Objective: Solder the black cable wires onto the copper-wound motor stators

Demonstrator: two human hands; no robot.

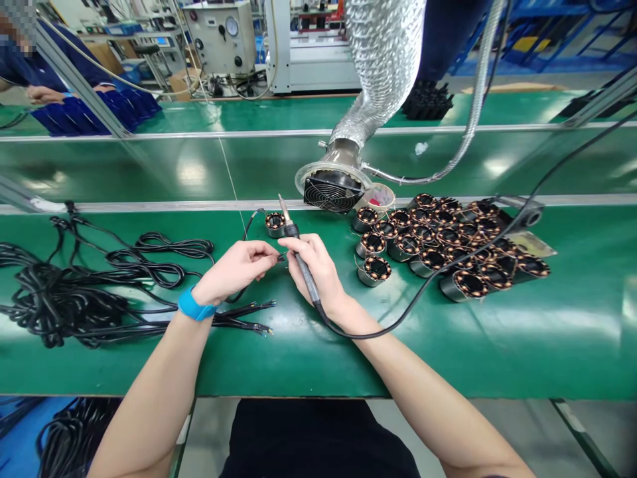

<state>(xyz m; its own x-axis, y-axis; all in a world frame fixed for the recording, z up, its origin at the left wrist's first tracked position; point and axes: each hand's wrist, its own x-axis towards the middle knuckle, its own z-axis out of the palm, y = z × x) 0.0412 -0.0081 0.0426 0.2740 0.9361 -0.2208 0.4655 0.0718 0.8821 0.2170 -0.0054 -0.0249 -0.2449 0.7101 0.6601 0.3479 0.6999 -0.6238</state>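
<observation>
My right hand (318,272) holds a soldering iron (302,262), its tip pointing up and away from me. The fingertips of my left hand (243,265) pinch the end of a black cable (281,257), close to my right fingertips. A blue band (196,305) circles my left wrist. Just beyond the hands, a single copper-wound stator (275,224) stands on the green table (308,365). Black cable ends with bared wires (256,326) lie below my left hand.
Many stators (448,236) are grouped at the right. A fume extractor (333,189) hangs beyond the hands. Bundled black cables (64,299) cover the left side. The iron's cord (413,305) crosses my right forearm. A person (44,66) works at the upper left.
</observation>
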